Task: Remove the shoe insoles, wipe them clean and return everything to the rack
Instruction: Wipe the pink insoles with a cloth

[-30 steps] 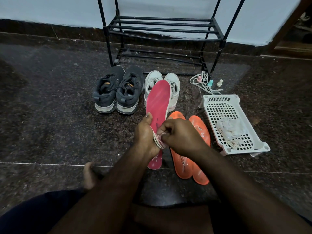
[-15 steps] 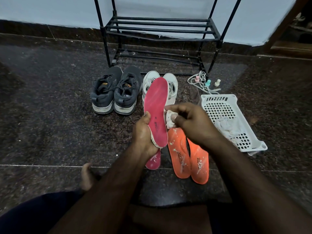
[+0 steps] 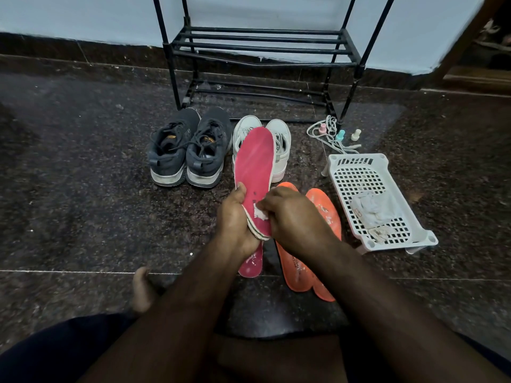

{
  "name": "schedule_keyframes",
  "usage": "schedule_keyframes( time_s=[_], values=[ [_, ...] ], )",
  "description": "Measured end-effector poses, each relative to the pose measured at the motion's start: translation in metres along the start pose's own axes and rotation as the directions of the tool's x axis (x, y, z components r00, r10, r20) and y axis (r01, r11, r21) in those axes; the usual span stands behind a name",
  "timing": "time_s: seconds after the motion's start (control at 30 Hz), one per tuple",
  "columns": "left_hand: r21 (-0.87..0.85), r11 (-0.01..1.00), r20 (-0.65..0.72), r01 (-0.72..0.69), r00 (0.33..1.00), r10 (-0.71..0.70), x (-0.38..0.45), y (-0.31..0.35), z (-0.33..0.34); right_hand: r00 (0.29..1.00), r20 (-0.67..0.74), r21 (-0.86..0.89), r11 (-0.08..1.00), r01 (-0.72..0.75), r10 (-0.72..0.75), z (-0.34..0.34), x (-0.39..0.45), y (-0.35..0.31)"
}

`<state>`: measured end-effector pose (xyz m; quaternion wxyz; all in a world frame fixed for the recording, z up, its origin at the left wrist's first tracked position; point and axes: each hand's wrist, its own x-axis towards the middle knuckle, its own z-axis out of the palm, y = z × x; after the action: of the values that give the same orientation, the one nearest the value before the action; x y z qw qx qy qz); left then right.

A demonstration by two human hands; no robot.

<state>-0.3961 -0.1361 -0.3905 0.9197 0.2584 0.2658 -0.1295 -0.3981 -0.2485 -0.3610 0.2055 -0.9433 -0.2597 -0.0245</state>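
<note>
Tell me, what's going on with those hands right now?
Left hand grips pink foam insole, held upright. Right hand pinches small white wipe against it. Two orange insoles lie on floor beneath. Nothing in the way.

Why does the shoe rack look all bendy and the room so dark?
Head view: the wide-angle lens bows the rack and the floor lines; dim light leaves the floor murky; the pink insole and both hands show fairly sharp; no strong glare.

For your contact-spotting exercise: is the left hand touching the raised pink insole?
Touching. The head view shows the left hand gripping the raised pink insole, thumb across its face.
</note>
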Motion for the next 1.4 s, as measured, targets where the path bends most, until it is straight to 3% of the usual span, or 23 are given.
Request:
schedule_keyframes(
  time_s=[0.17, 0.27, 0.37, 0.43, 0.5, 0.67, 0.8, 0.87, 1.03, 1.1, 1.17, 1.27, 1.4],
  values=[
    [0.043, 0.999, -0.024, 0.027, 0.999, -0.026, 0.005, -0.001, -0.003, 0.996, 0.079, -0.066, 0.997, 0.043, -0.038, -0.001, -0.004, -0.012],
    [0.050, 0.999, -0.045, 0.010, 0.999, -0.008, 0.003, 0.002, 0.001, 0.990, 0.140, 0.007, 1.000, -0.006, 0.005, -0.007, -0.005, -0.011],
    [0.021, 1.000, -0.016, -0.007, 1.000, 0.007, 0.001, 0.001, 0.002, 0.997, -0.013, 0.036, 0.997, -0.074, 0.074, -0.010, -0.001, -0.003],
    [0.020, 1.000, -0.014, -0.024, 1.000, 0.024, 0.000, -0.002, 0.002, 0.996, -0.038, -0.014, 0.997, -0.076, 0.076, -0.007, 0.001, -0.002],
    [0.039, 0.999, -0.022, -0.018, 1.000, 0.019, 0.001, -0.003, 0.000, 0.998, 0.033, -0.034, 0.998, -0.053, 0.054, -0.002, 0.000, -0.007],
    [0.056, 0.998, -0.060, -0.034, 0.997, 0.037, 0.004, 0.000, 0.001, 0.982, 0.188, 0.133, 0.990, -0.049, 0.023, -0.005, -0.005, -0.011],
    [0.017, 0.998, -0.012, -0.052, 0.999, 0.052, 0.002, -0.001, 0.003, 0.995, -0.038, 0.155, 0.984, -0.089, 0.096, -0.009, 0.001, -0.001],
    [0.002, 0.999, -0.007, -0.049, 0.999, 0.049, 0.001, -0.001, 0.003, 0.993, -0.062, 0.149, 0.984, -0.092, 0.102, -0.006, 0.002, -0.003],
    [0.033, 0.999, -0.040, 0.016, 0.999, -0.015, 0.001, 0.003, 0.002, 0.992, 0.112, 0.275, 0.958, -0.082, 0.053, -0.004, -0.006, -0.010],
    [0.038, 0.999, -0.030, 0.014, 0.999, -0.013, -0.002, 0.004, 0.005, 0.981, 0.167, 0.367, 0.918, -0.153, 0.097, -0.011, -0.006, -0.003],
    [0.030, 0.999, 0.009, -0.012, 1.000, 0.012, -0.003, 0.004, 0.007, 0.977, 0.114, 0.516, 0.830, -0.212, 0.179, -0.021, -0.004, 0.005],
    [0.042, 0.996, 0.034, -0.074, 0.997, 0.072, -0.004, 0.003, 0.004, 0.964, -0.055, 0.658, 0.736, -0.160, 0.259, -0.037, 0.000, 0.018],
    [0.067, 0.995, 0.067, -0.079, 0.995, 0.074, -0.006, 0.001, 0.005, 0.957, -0.077, 0.658, 0.736, -0.163, 0.280, -0.038, -0.001, 0.020]
  ],
)
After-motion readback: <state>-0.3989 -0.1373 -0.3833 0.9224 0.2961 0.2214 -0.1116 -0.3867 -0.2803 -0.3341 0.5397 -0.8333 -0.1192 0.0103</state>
